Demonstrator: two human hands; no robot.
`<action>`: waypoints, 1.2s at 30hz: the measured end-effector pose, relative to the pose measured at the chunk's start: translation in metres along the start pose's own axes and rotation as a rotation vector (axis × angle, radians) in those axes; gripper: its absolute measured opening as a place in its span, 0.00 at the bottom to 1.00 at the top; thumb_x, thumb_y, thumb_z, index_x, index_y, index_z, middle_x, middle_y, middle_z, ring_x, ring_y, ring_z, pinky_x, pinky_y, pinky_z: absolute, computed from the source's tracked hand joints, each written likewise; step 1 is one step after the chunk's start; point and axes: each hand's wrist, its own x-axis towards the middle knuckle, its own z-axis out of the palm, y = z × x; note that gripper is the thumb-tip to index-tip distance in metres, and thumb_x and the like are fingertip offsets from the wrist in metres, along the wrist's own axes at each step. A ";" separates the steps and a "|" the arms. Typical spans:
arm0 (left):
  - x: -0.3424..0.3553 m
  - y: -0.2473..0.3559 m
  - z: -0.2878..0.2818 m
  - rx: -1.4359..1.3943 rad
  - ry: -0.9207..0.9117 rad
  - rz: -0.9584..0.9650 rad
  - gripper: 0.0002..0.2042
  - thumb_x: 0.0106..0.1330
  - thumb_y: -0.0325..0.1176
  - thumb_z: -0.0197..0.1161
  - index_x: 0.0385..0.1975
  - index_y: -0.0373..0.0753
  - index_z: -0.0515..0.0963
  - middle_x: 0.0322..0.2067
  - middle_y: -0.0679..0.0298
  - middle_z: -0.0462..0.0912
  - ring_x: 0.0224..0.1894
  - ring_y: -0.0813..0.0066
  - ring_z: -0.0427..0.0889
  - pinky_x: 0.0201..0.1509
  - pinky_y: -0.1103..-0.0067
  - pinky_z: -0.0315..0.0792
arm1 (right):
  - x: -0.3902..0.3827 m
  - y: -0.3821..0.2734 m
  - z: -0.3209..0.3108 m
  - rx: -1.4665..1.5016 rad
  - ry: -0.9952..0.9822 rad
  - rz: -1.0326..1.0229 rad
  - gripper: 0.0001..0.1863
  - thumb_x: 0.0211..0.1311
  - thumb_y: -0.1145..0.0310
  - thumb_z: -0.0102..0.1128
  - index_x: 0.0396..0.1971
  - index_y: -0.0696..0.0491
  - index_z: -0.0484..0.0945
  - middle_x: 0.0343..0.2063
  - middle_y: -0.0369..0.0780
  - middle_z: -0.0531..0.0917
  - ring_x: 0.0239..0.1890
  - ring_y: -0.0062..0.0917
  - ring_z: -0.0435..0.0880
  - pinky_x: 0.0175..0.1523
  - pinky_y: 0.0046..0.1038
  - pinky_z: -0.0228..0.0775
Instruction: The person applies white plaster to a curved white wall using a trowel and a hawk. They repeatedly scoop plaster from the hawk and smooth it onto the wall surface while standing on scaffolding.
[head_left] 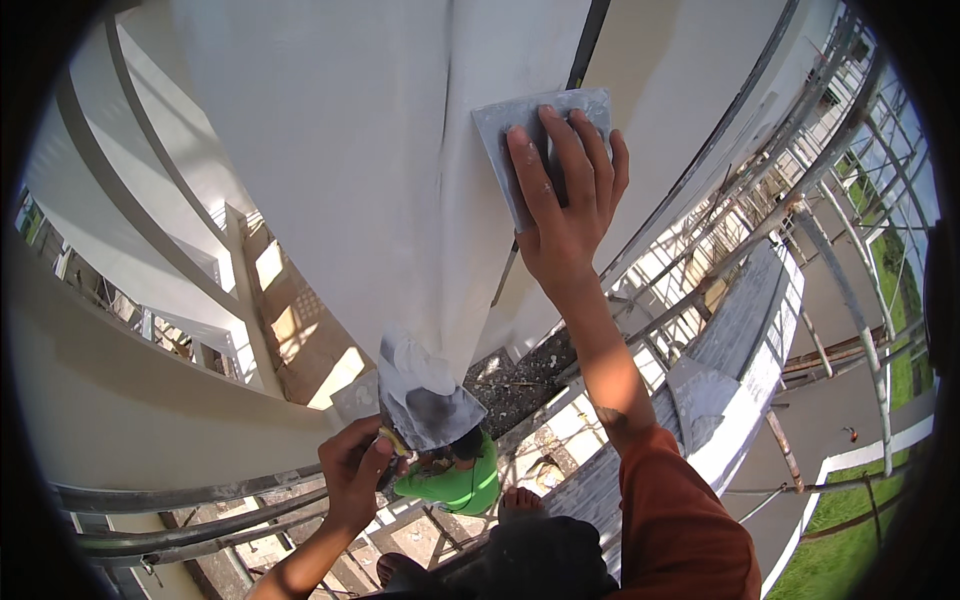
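Observation:
My right hand (565, 205) grips a flat grey plastering trowel (497, 122), its fingers spread over the back of the plate. The trowel lies against the smooth white column (330, 120), beside a dark vertical strip (588, 45). Lower down, my left hand (352, 470) is closed around the handle of a broad putty knife (440, 415). White putty (408, 360) is heaped on that blade, near the foot of the column. Fingers hide most of the putty knife's handle.
Below, a person in a green shirt (465, 485) is partly hidden by the putty knife. Scaffold pipes (845, 250) curve along the right, and more rails (200, 545) cross at lower left. A grey plank (735, 310) stands at right. My bare foot (520, 503) shows below.

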 end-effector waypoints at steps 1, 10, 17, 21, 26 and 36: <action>0.000 -0.001 0.000 0.007 0.004 0.004 0.21 0.68 0.43 0.60 0.45 0.27 0.76 0.27 0.59 0.81 0.24 0.76 0.77 0.27 0.80 0.71 | -0.004 0.001 0.006 0.015 0.010 0.000 0.21 0.56 0.69 0.62 0.52 0.43 0.79 0.56 0.40 0.75 0.60 0.38 0.71 0.66 0.48 0.53; 0.009 -0.017 0.005 0.029 -0.046 -0.021 0.17 0.69 0.39 0.59 0.45 0.27 0.76 0.27 0.59 0.80 0.25 0.76 0.77 0.29 0.80 0.71 | -0.138 -0.057 -0.010 0.079 -0.235 0.139 0.19 0.57 0.68 0.61 0.50 0.38 0.79 0.59 0.34 0.73 0.62 0.32 0.69 0.64 0.50 0.53; 0.005 -0.027 0.010 0.040 -0.065 -0.036 0.16 0.69 0.38 0.58 0.44 0.28 0.76 0.27 0.59 0.80 0.24 0.77 0.76 0.28 0.80 0.71 | -0.203 -0.075 -0.044 0.186 -0.521 0.154 0.27 0.49 0.70 0.60 0.55 0.44 0.76 0.58 0.38 0.73 0.62 0.35 0.70 0.65 0.54 0.50; -0.005 -0.043 0.001 -0.020 0.004 -0.091 0.16 0.69 0.38 0.57 0.44 0.28 0.76 0.25 0.57 0.79 0.21 0.74 0.77 0.25 0.79 0.71 | -0.175 -0.086 -0.087 0.383 -0.490 0.366 0.28 0.47 0.80 0.57 0.54 0.52 0.76 0.57 0.41 0.75 0.60 0.40 0.72 0.64 0.53 0.55; 0.002 -0.047 0.010 -0.014 -0.063 -0.223 0.18 0.69 0.40 0.57 0.43 0.27 0.76 0.24 0.58 0.79 0.22 0.74 0.76 0.26 0.79 0.71 | -0.126 -0.111 -0.138 0.993 -0.240 0.823 0.34 0.45 0.88 0.52 0.59 0.54 0.70 0.58 0.45 0.73 0.60 0.45 0.72 0.61 0.40 0.68; -0.003 -0.025 0.000 0.240 -0.318 -0.105 0.28 0.63 0.49 0.63 0.42 0.23 0.76 0.25 0.55 0.80 0.22 0.73 0.77 0.26 0.78 0.71 | -0.271 -0.120 -0.181 1.058 -0.912 1.010 0.31 0.55 0.86 0.48 0.60 0.48 0.69 0.53 0.43 0.76 0.53 0.35 0.78 0.57 0.34 0.72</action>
